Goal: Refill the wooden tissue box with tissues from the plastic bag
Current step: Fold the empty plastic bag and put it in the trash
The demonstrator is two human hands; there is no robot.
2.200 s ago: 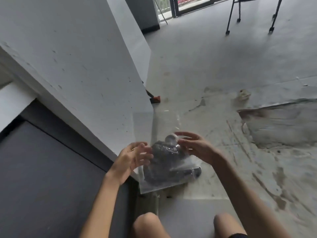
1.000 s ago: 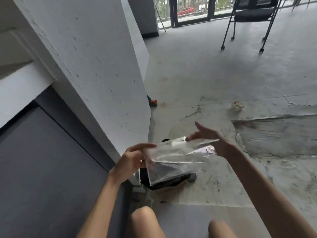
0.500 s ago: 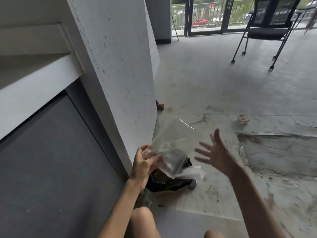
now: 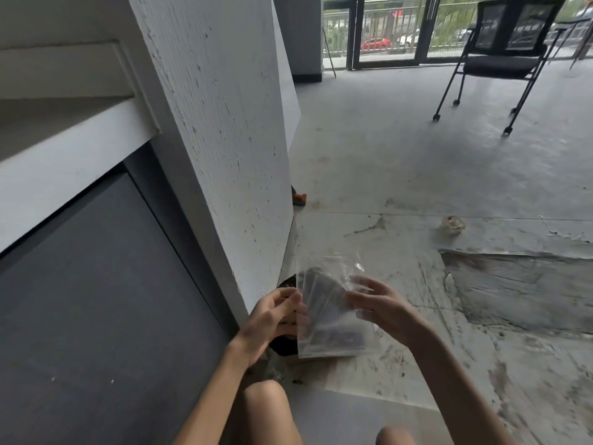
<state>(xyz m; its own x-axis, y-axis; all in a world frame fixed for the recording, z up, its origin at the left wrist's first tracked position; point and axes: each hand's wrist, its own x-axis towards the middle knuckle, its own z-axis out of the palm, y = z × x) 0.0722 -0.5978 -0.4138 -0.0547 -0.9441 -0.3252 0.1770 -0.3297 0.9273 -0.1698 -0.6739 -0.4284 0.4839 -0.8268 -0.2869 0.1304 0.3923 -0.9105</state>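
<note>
A clear plastic bag point(image 4: 330, 319) hangs upright between my hands, low in the head view. My left hand point(image 4: 272, 316) pinches its left edge. My right hand point(image 4: 382, 306) grips its right side near the top. The bag looks see-through, and I cannot tell whether tissues are inside. A dark object point(image 4: 284, 343) lies on the floor behind the bag, mostly hidden by it. No wooden tissue box is in view.
A white speckled wall panel point(image 4: 231, 149) stands close on the left beside a dark grey panel point(image 4: 96, 300). The stained concrete floor point(image 4: 417, 187) stretches right. A black chair point(image 4: 500, 56) stands far right. A small crumpled scrap point(image 4: 452, 224) lies on the floor. My knees are at the bottom.
My right hand, spread apart from the bag half a second ago, has come back and taken hold of its right side. The bag now hangs flatter and upright. The view tilted up.
</note>
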